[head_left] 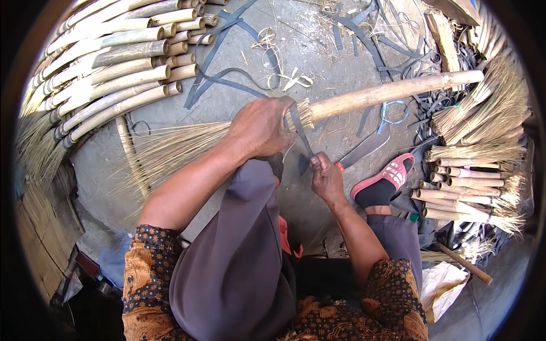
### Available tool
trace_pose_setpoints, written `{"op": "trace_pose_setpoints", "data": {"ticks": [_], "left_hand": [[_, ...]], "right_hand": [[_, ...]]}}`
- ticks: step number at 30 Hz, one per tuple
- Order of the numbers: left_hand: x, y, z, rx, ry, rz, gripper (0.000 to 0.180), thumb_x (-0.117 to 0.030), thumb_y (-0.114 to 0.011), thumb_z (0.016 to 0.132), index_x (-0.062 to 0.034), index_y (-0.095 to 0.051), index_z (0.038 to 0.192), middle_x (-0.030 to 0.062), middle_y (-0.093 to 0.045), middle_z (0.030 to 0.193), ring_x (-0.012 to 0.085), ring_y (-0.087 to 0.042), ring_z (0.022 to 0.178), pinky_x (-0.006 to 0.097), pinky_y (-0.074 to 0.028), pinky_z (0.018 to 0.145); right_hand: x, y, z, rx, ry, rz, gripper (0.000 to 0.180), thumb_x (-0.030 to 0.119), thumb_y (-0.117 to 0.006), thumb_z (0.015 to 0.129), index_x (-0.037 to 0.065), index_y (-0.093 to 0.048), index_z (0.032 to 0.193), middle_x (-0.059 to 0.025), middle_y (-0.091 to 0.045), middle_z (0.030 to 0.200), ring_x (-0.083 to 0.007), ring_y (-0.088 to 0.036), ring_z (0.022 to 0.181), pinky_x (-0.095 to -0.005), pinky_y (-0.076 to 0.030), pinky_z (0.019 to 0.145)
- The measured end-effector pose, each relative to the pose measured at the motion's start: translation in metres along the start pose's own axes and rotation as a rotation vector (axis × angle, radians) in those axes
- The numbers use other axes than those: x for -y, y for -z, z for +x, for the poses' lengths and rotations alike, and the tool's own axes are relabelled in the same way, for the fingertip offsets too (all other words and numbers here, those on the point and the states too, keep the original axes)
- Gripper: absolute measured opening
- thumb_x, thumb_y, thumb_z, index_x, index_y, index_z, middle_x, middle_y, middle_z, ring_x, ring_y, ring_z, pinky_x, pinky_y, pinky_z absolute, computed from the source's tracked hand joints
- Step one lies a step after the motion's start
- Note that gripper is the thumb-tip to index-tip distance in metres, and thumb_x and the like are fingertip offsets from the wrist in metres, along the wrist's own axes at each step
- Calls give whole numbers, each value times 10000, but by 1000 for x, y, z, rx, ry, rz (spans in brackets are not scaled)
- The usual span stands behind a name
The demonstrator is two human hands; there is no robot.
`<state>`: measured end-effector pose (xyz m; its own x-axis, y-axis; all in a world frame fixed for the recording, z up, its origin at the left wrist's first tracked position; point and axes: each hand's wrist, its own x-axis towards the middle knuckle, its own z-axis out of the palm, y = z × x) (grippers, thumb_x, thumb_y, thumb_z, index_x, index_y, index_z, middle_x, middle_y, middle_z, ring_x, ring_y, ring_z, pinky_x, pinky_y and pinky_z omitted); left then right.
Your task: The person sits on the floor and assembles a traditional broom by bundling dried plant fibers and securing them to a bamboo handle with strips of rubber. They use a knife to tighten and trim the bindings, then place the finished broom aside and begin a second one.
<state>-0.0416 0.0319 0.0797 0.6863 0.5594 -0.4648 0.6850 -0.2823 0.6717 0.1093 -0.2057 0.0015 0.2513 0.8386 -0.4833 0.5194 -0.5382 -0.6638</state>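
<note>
A broom lies across in front of me, its bristles [182, 145] fanning to the left and its bamboo handle [398, 94] running to the upper right. My left hand [259, 126] is closed round the broom where the bristles meet the handle. A dark rubber strip [300, 128] wraps over that joint, beside my left fingers. From there the strip runs taut down to my right hand [327, 179], which is closed on its lower end. Just beyond the right hand lies a knife [367, 150] with a broad blade on the floor; its handle is mostly hidden.
Finished-looking bamboo brooms [114, 74] are stacked at the upper left. Loose rubber strips [369, 45] litter the far floor. At the right are bristle bundles [478, 113] and short bamboo-handled bundles [460, 190]. My sandalled foot [384, 182] stands near the knife; a blue string [387, 116] lies beyond it.
</note>
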Motion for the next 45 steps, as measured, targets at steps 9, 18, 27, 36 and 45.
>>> {"op": "trace_pose_setpoints", "data": {"ticks": [9, 18, 27, 36, 45], "left_hand": [[-12, 3, -6, 938, 61, -675, 434, -347, -882, 816, 2, -720, 1018, 37, -733, 849, 219, -698, 779, 373, -535, 725], [-21, -44, 30, 270, 79, 257, 517, -401, -788, 879, 17, -672, 1160, 266, -744, 1060, 420, -740, 1025, 513, -589, 894], [-13, -83, 30, 122, 44, 323, 485, -220, -758, 853, -22, -602, 1268, 226, -718, 1100, 402, -745, 1013, 485, -605, 864], [-17, -91, 23, -17, 4, 411, 287, -194, -625, 982, -60, -611, 1236, 175, -715, 1105, 345, -741, 1033, 458, -581, 890], [-13, -100, 25, -53, 29, 370, 282, -186, -623, 975, -46, -641, 1219, 174, -746, 1092, 335, -752, 1037, 459, -598, 864]], "right_hand": [[34, 53, 86, -74, 697, -82, 246, 156, -740, 833, 95, -620, 1039, -101, -699, 870, -309, -722, 820, -432, -553, 725], [51, 96, 56, 221, -221, 191, 308, 274, -559, 1092, 0, -644, 1203, -129, -752, 834, -220, -711, 617, -368, -559, 604], [80, 79, 91, 74, -451, 849, 460, 442, -419, 1142, 27, -617, 1149, -106, -724, 779, -172, -627, 501, -295, -495, 457], [85, 66, 45, 74, -541, 718, 187, 213, -540, 1113, 44, -616, 1088, -16, -599, 784, -96, -513, 586, -270, -424, 516], [90, 50, 44, -15, -542, 668, 217, 243, -511, 1113, 71, -604, 1019, 49, -485, 694, -56, -387, 507, -241, -288, 426]]}}
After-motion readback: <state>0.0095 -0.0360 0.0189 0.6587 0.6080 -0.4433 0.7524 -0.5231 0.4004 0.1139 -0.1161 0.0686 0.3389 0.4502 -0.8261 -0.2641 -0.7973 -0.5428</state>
